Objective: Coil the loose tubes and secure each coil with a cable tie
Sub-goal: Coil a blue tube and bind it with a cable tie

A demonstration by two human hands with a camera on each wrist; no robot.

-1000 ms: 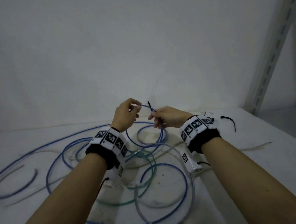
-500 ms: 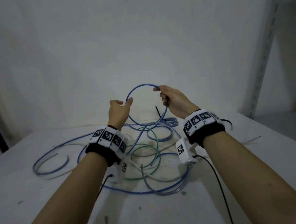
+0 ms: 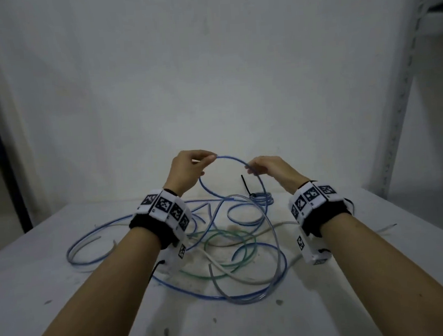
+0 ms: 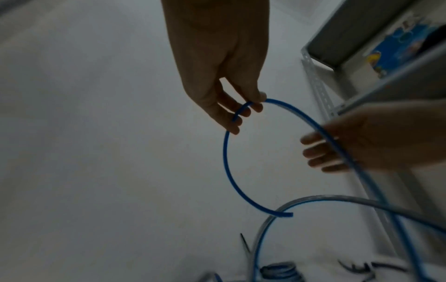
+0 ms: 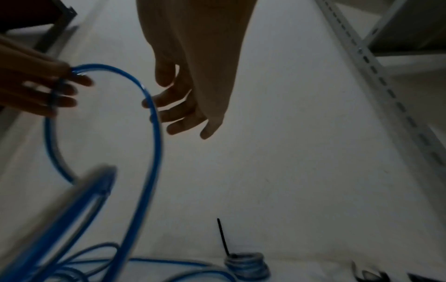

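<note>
Above the surface [image 3: 67, 296], the left hand [image 3: 189, 167] pinches a blue tube [image 3: 231, 159] loop while the right hand [image 3: 270, 171] loosely curls around it.

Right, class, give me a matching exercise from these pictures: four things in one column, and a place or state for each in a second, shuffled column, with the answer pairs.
Things:
1. blue tube
2. tied coil
3. green tube
4. left hand

Places or states:
A. lies loose on the table, among other tubes
B. pinches one end of the raised loop
C. held up in an arc between both hands
D. sits at the far side, a black cable tie sticking up from it

Pairs: 1-C, 2-D, 3-A, 4-B
</note>
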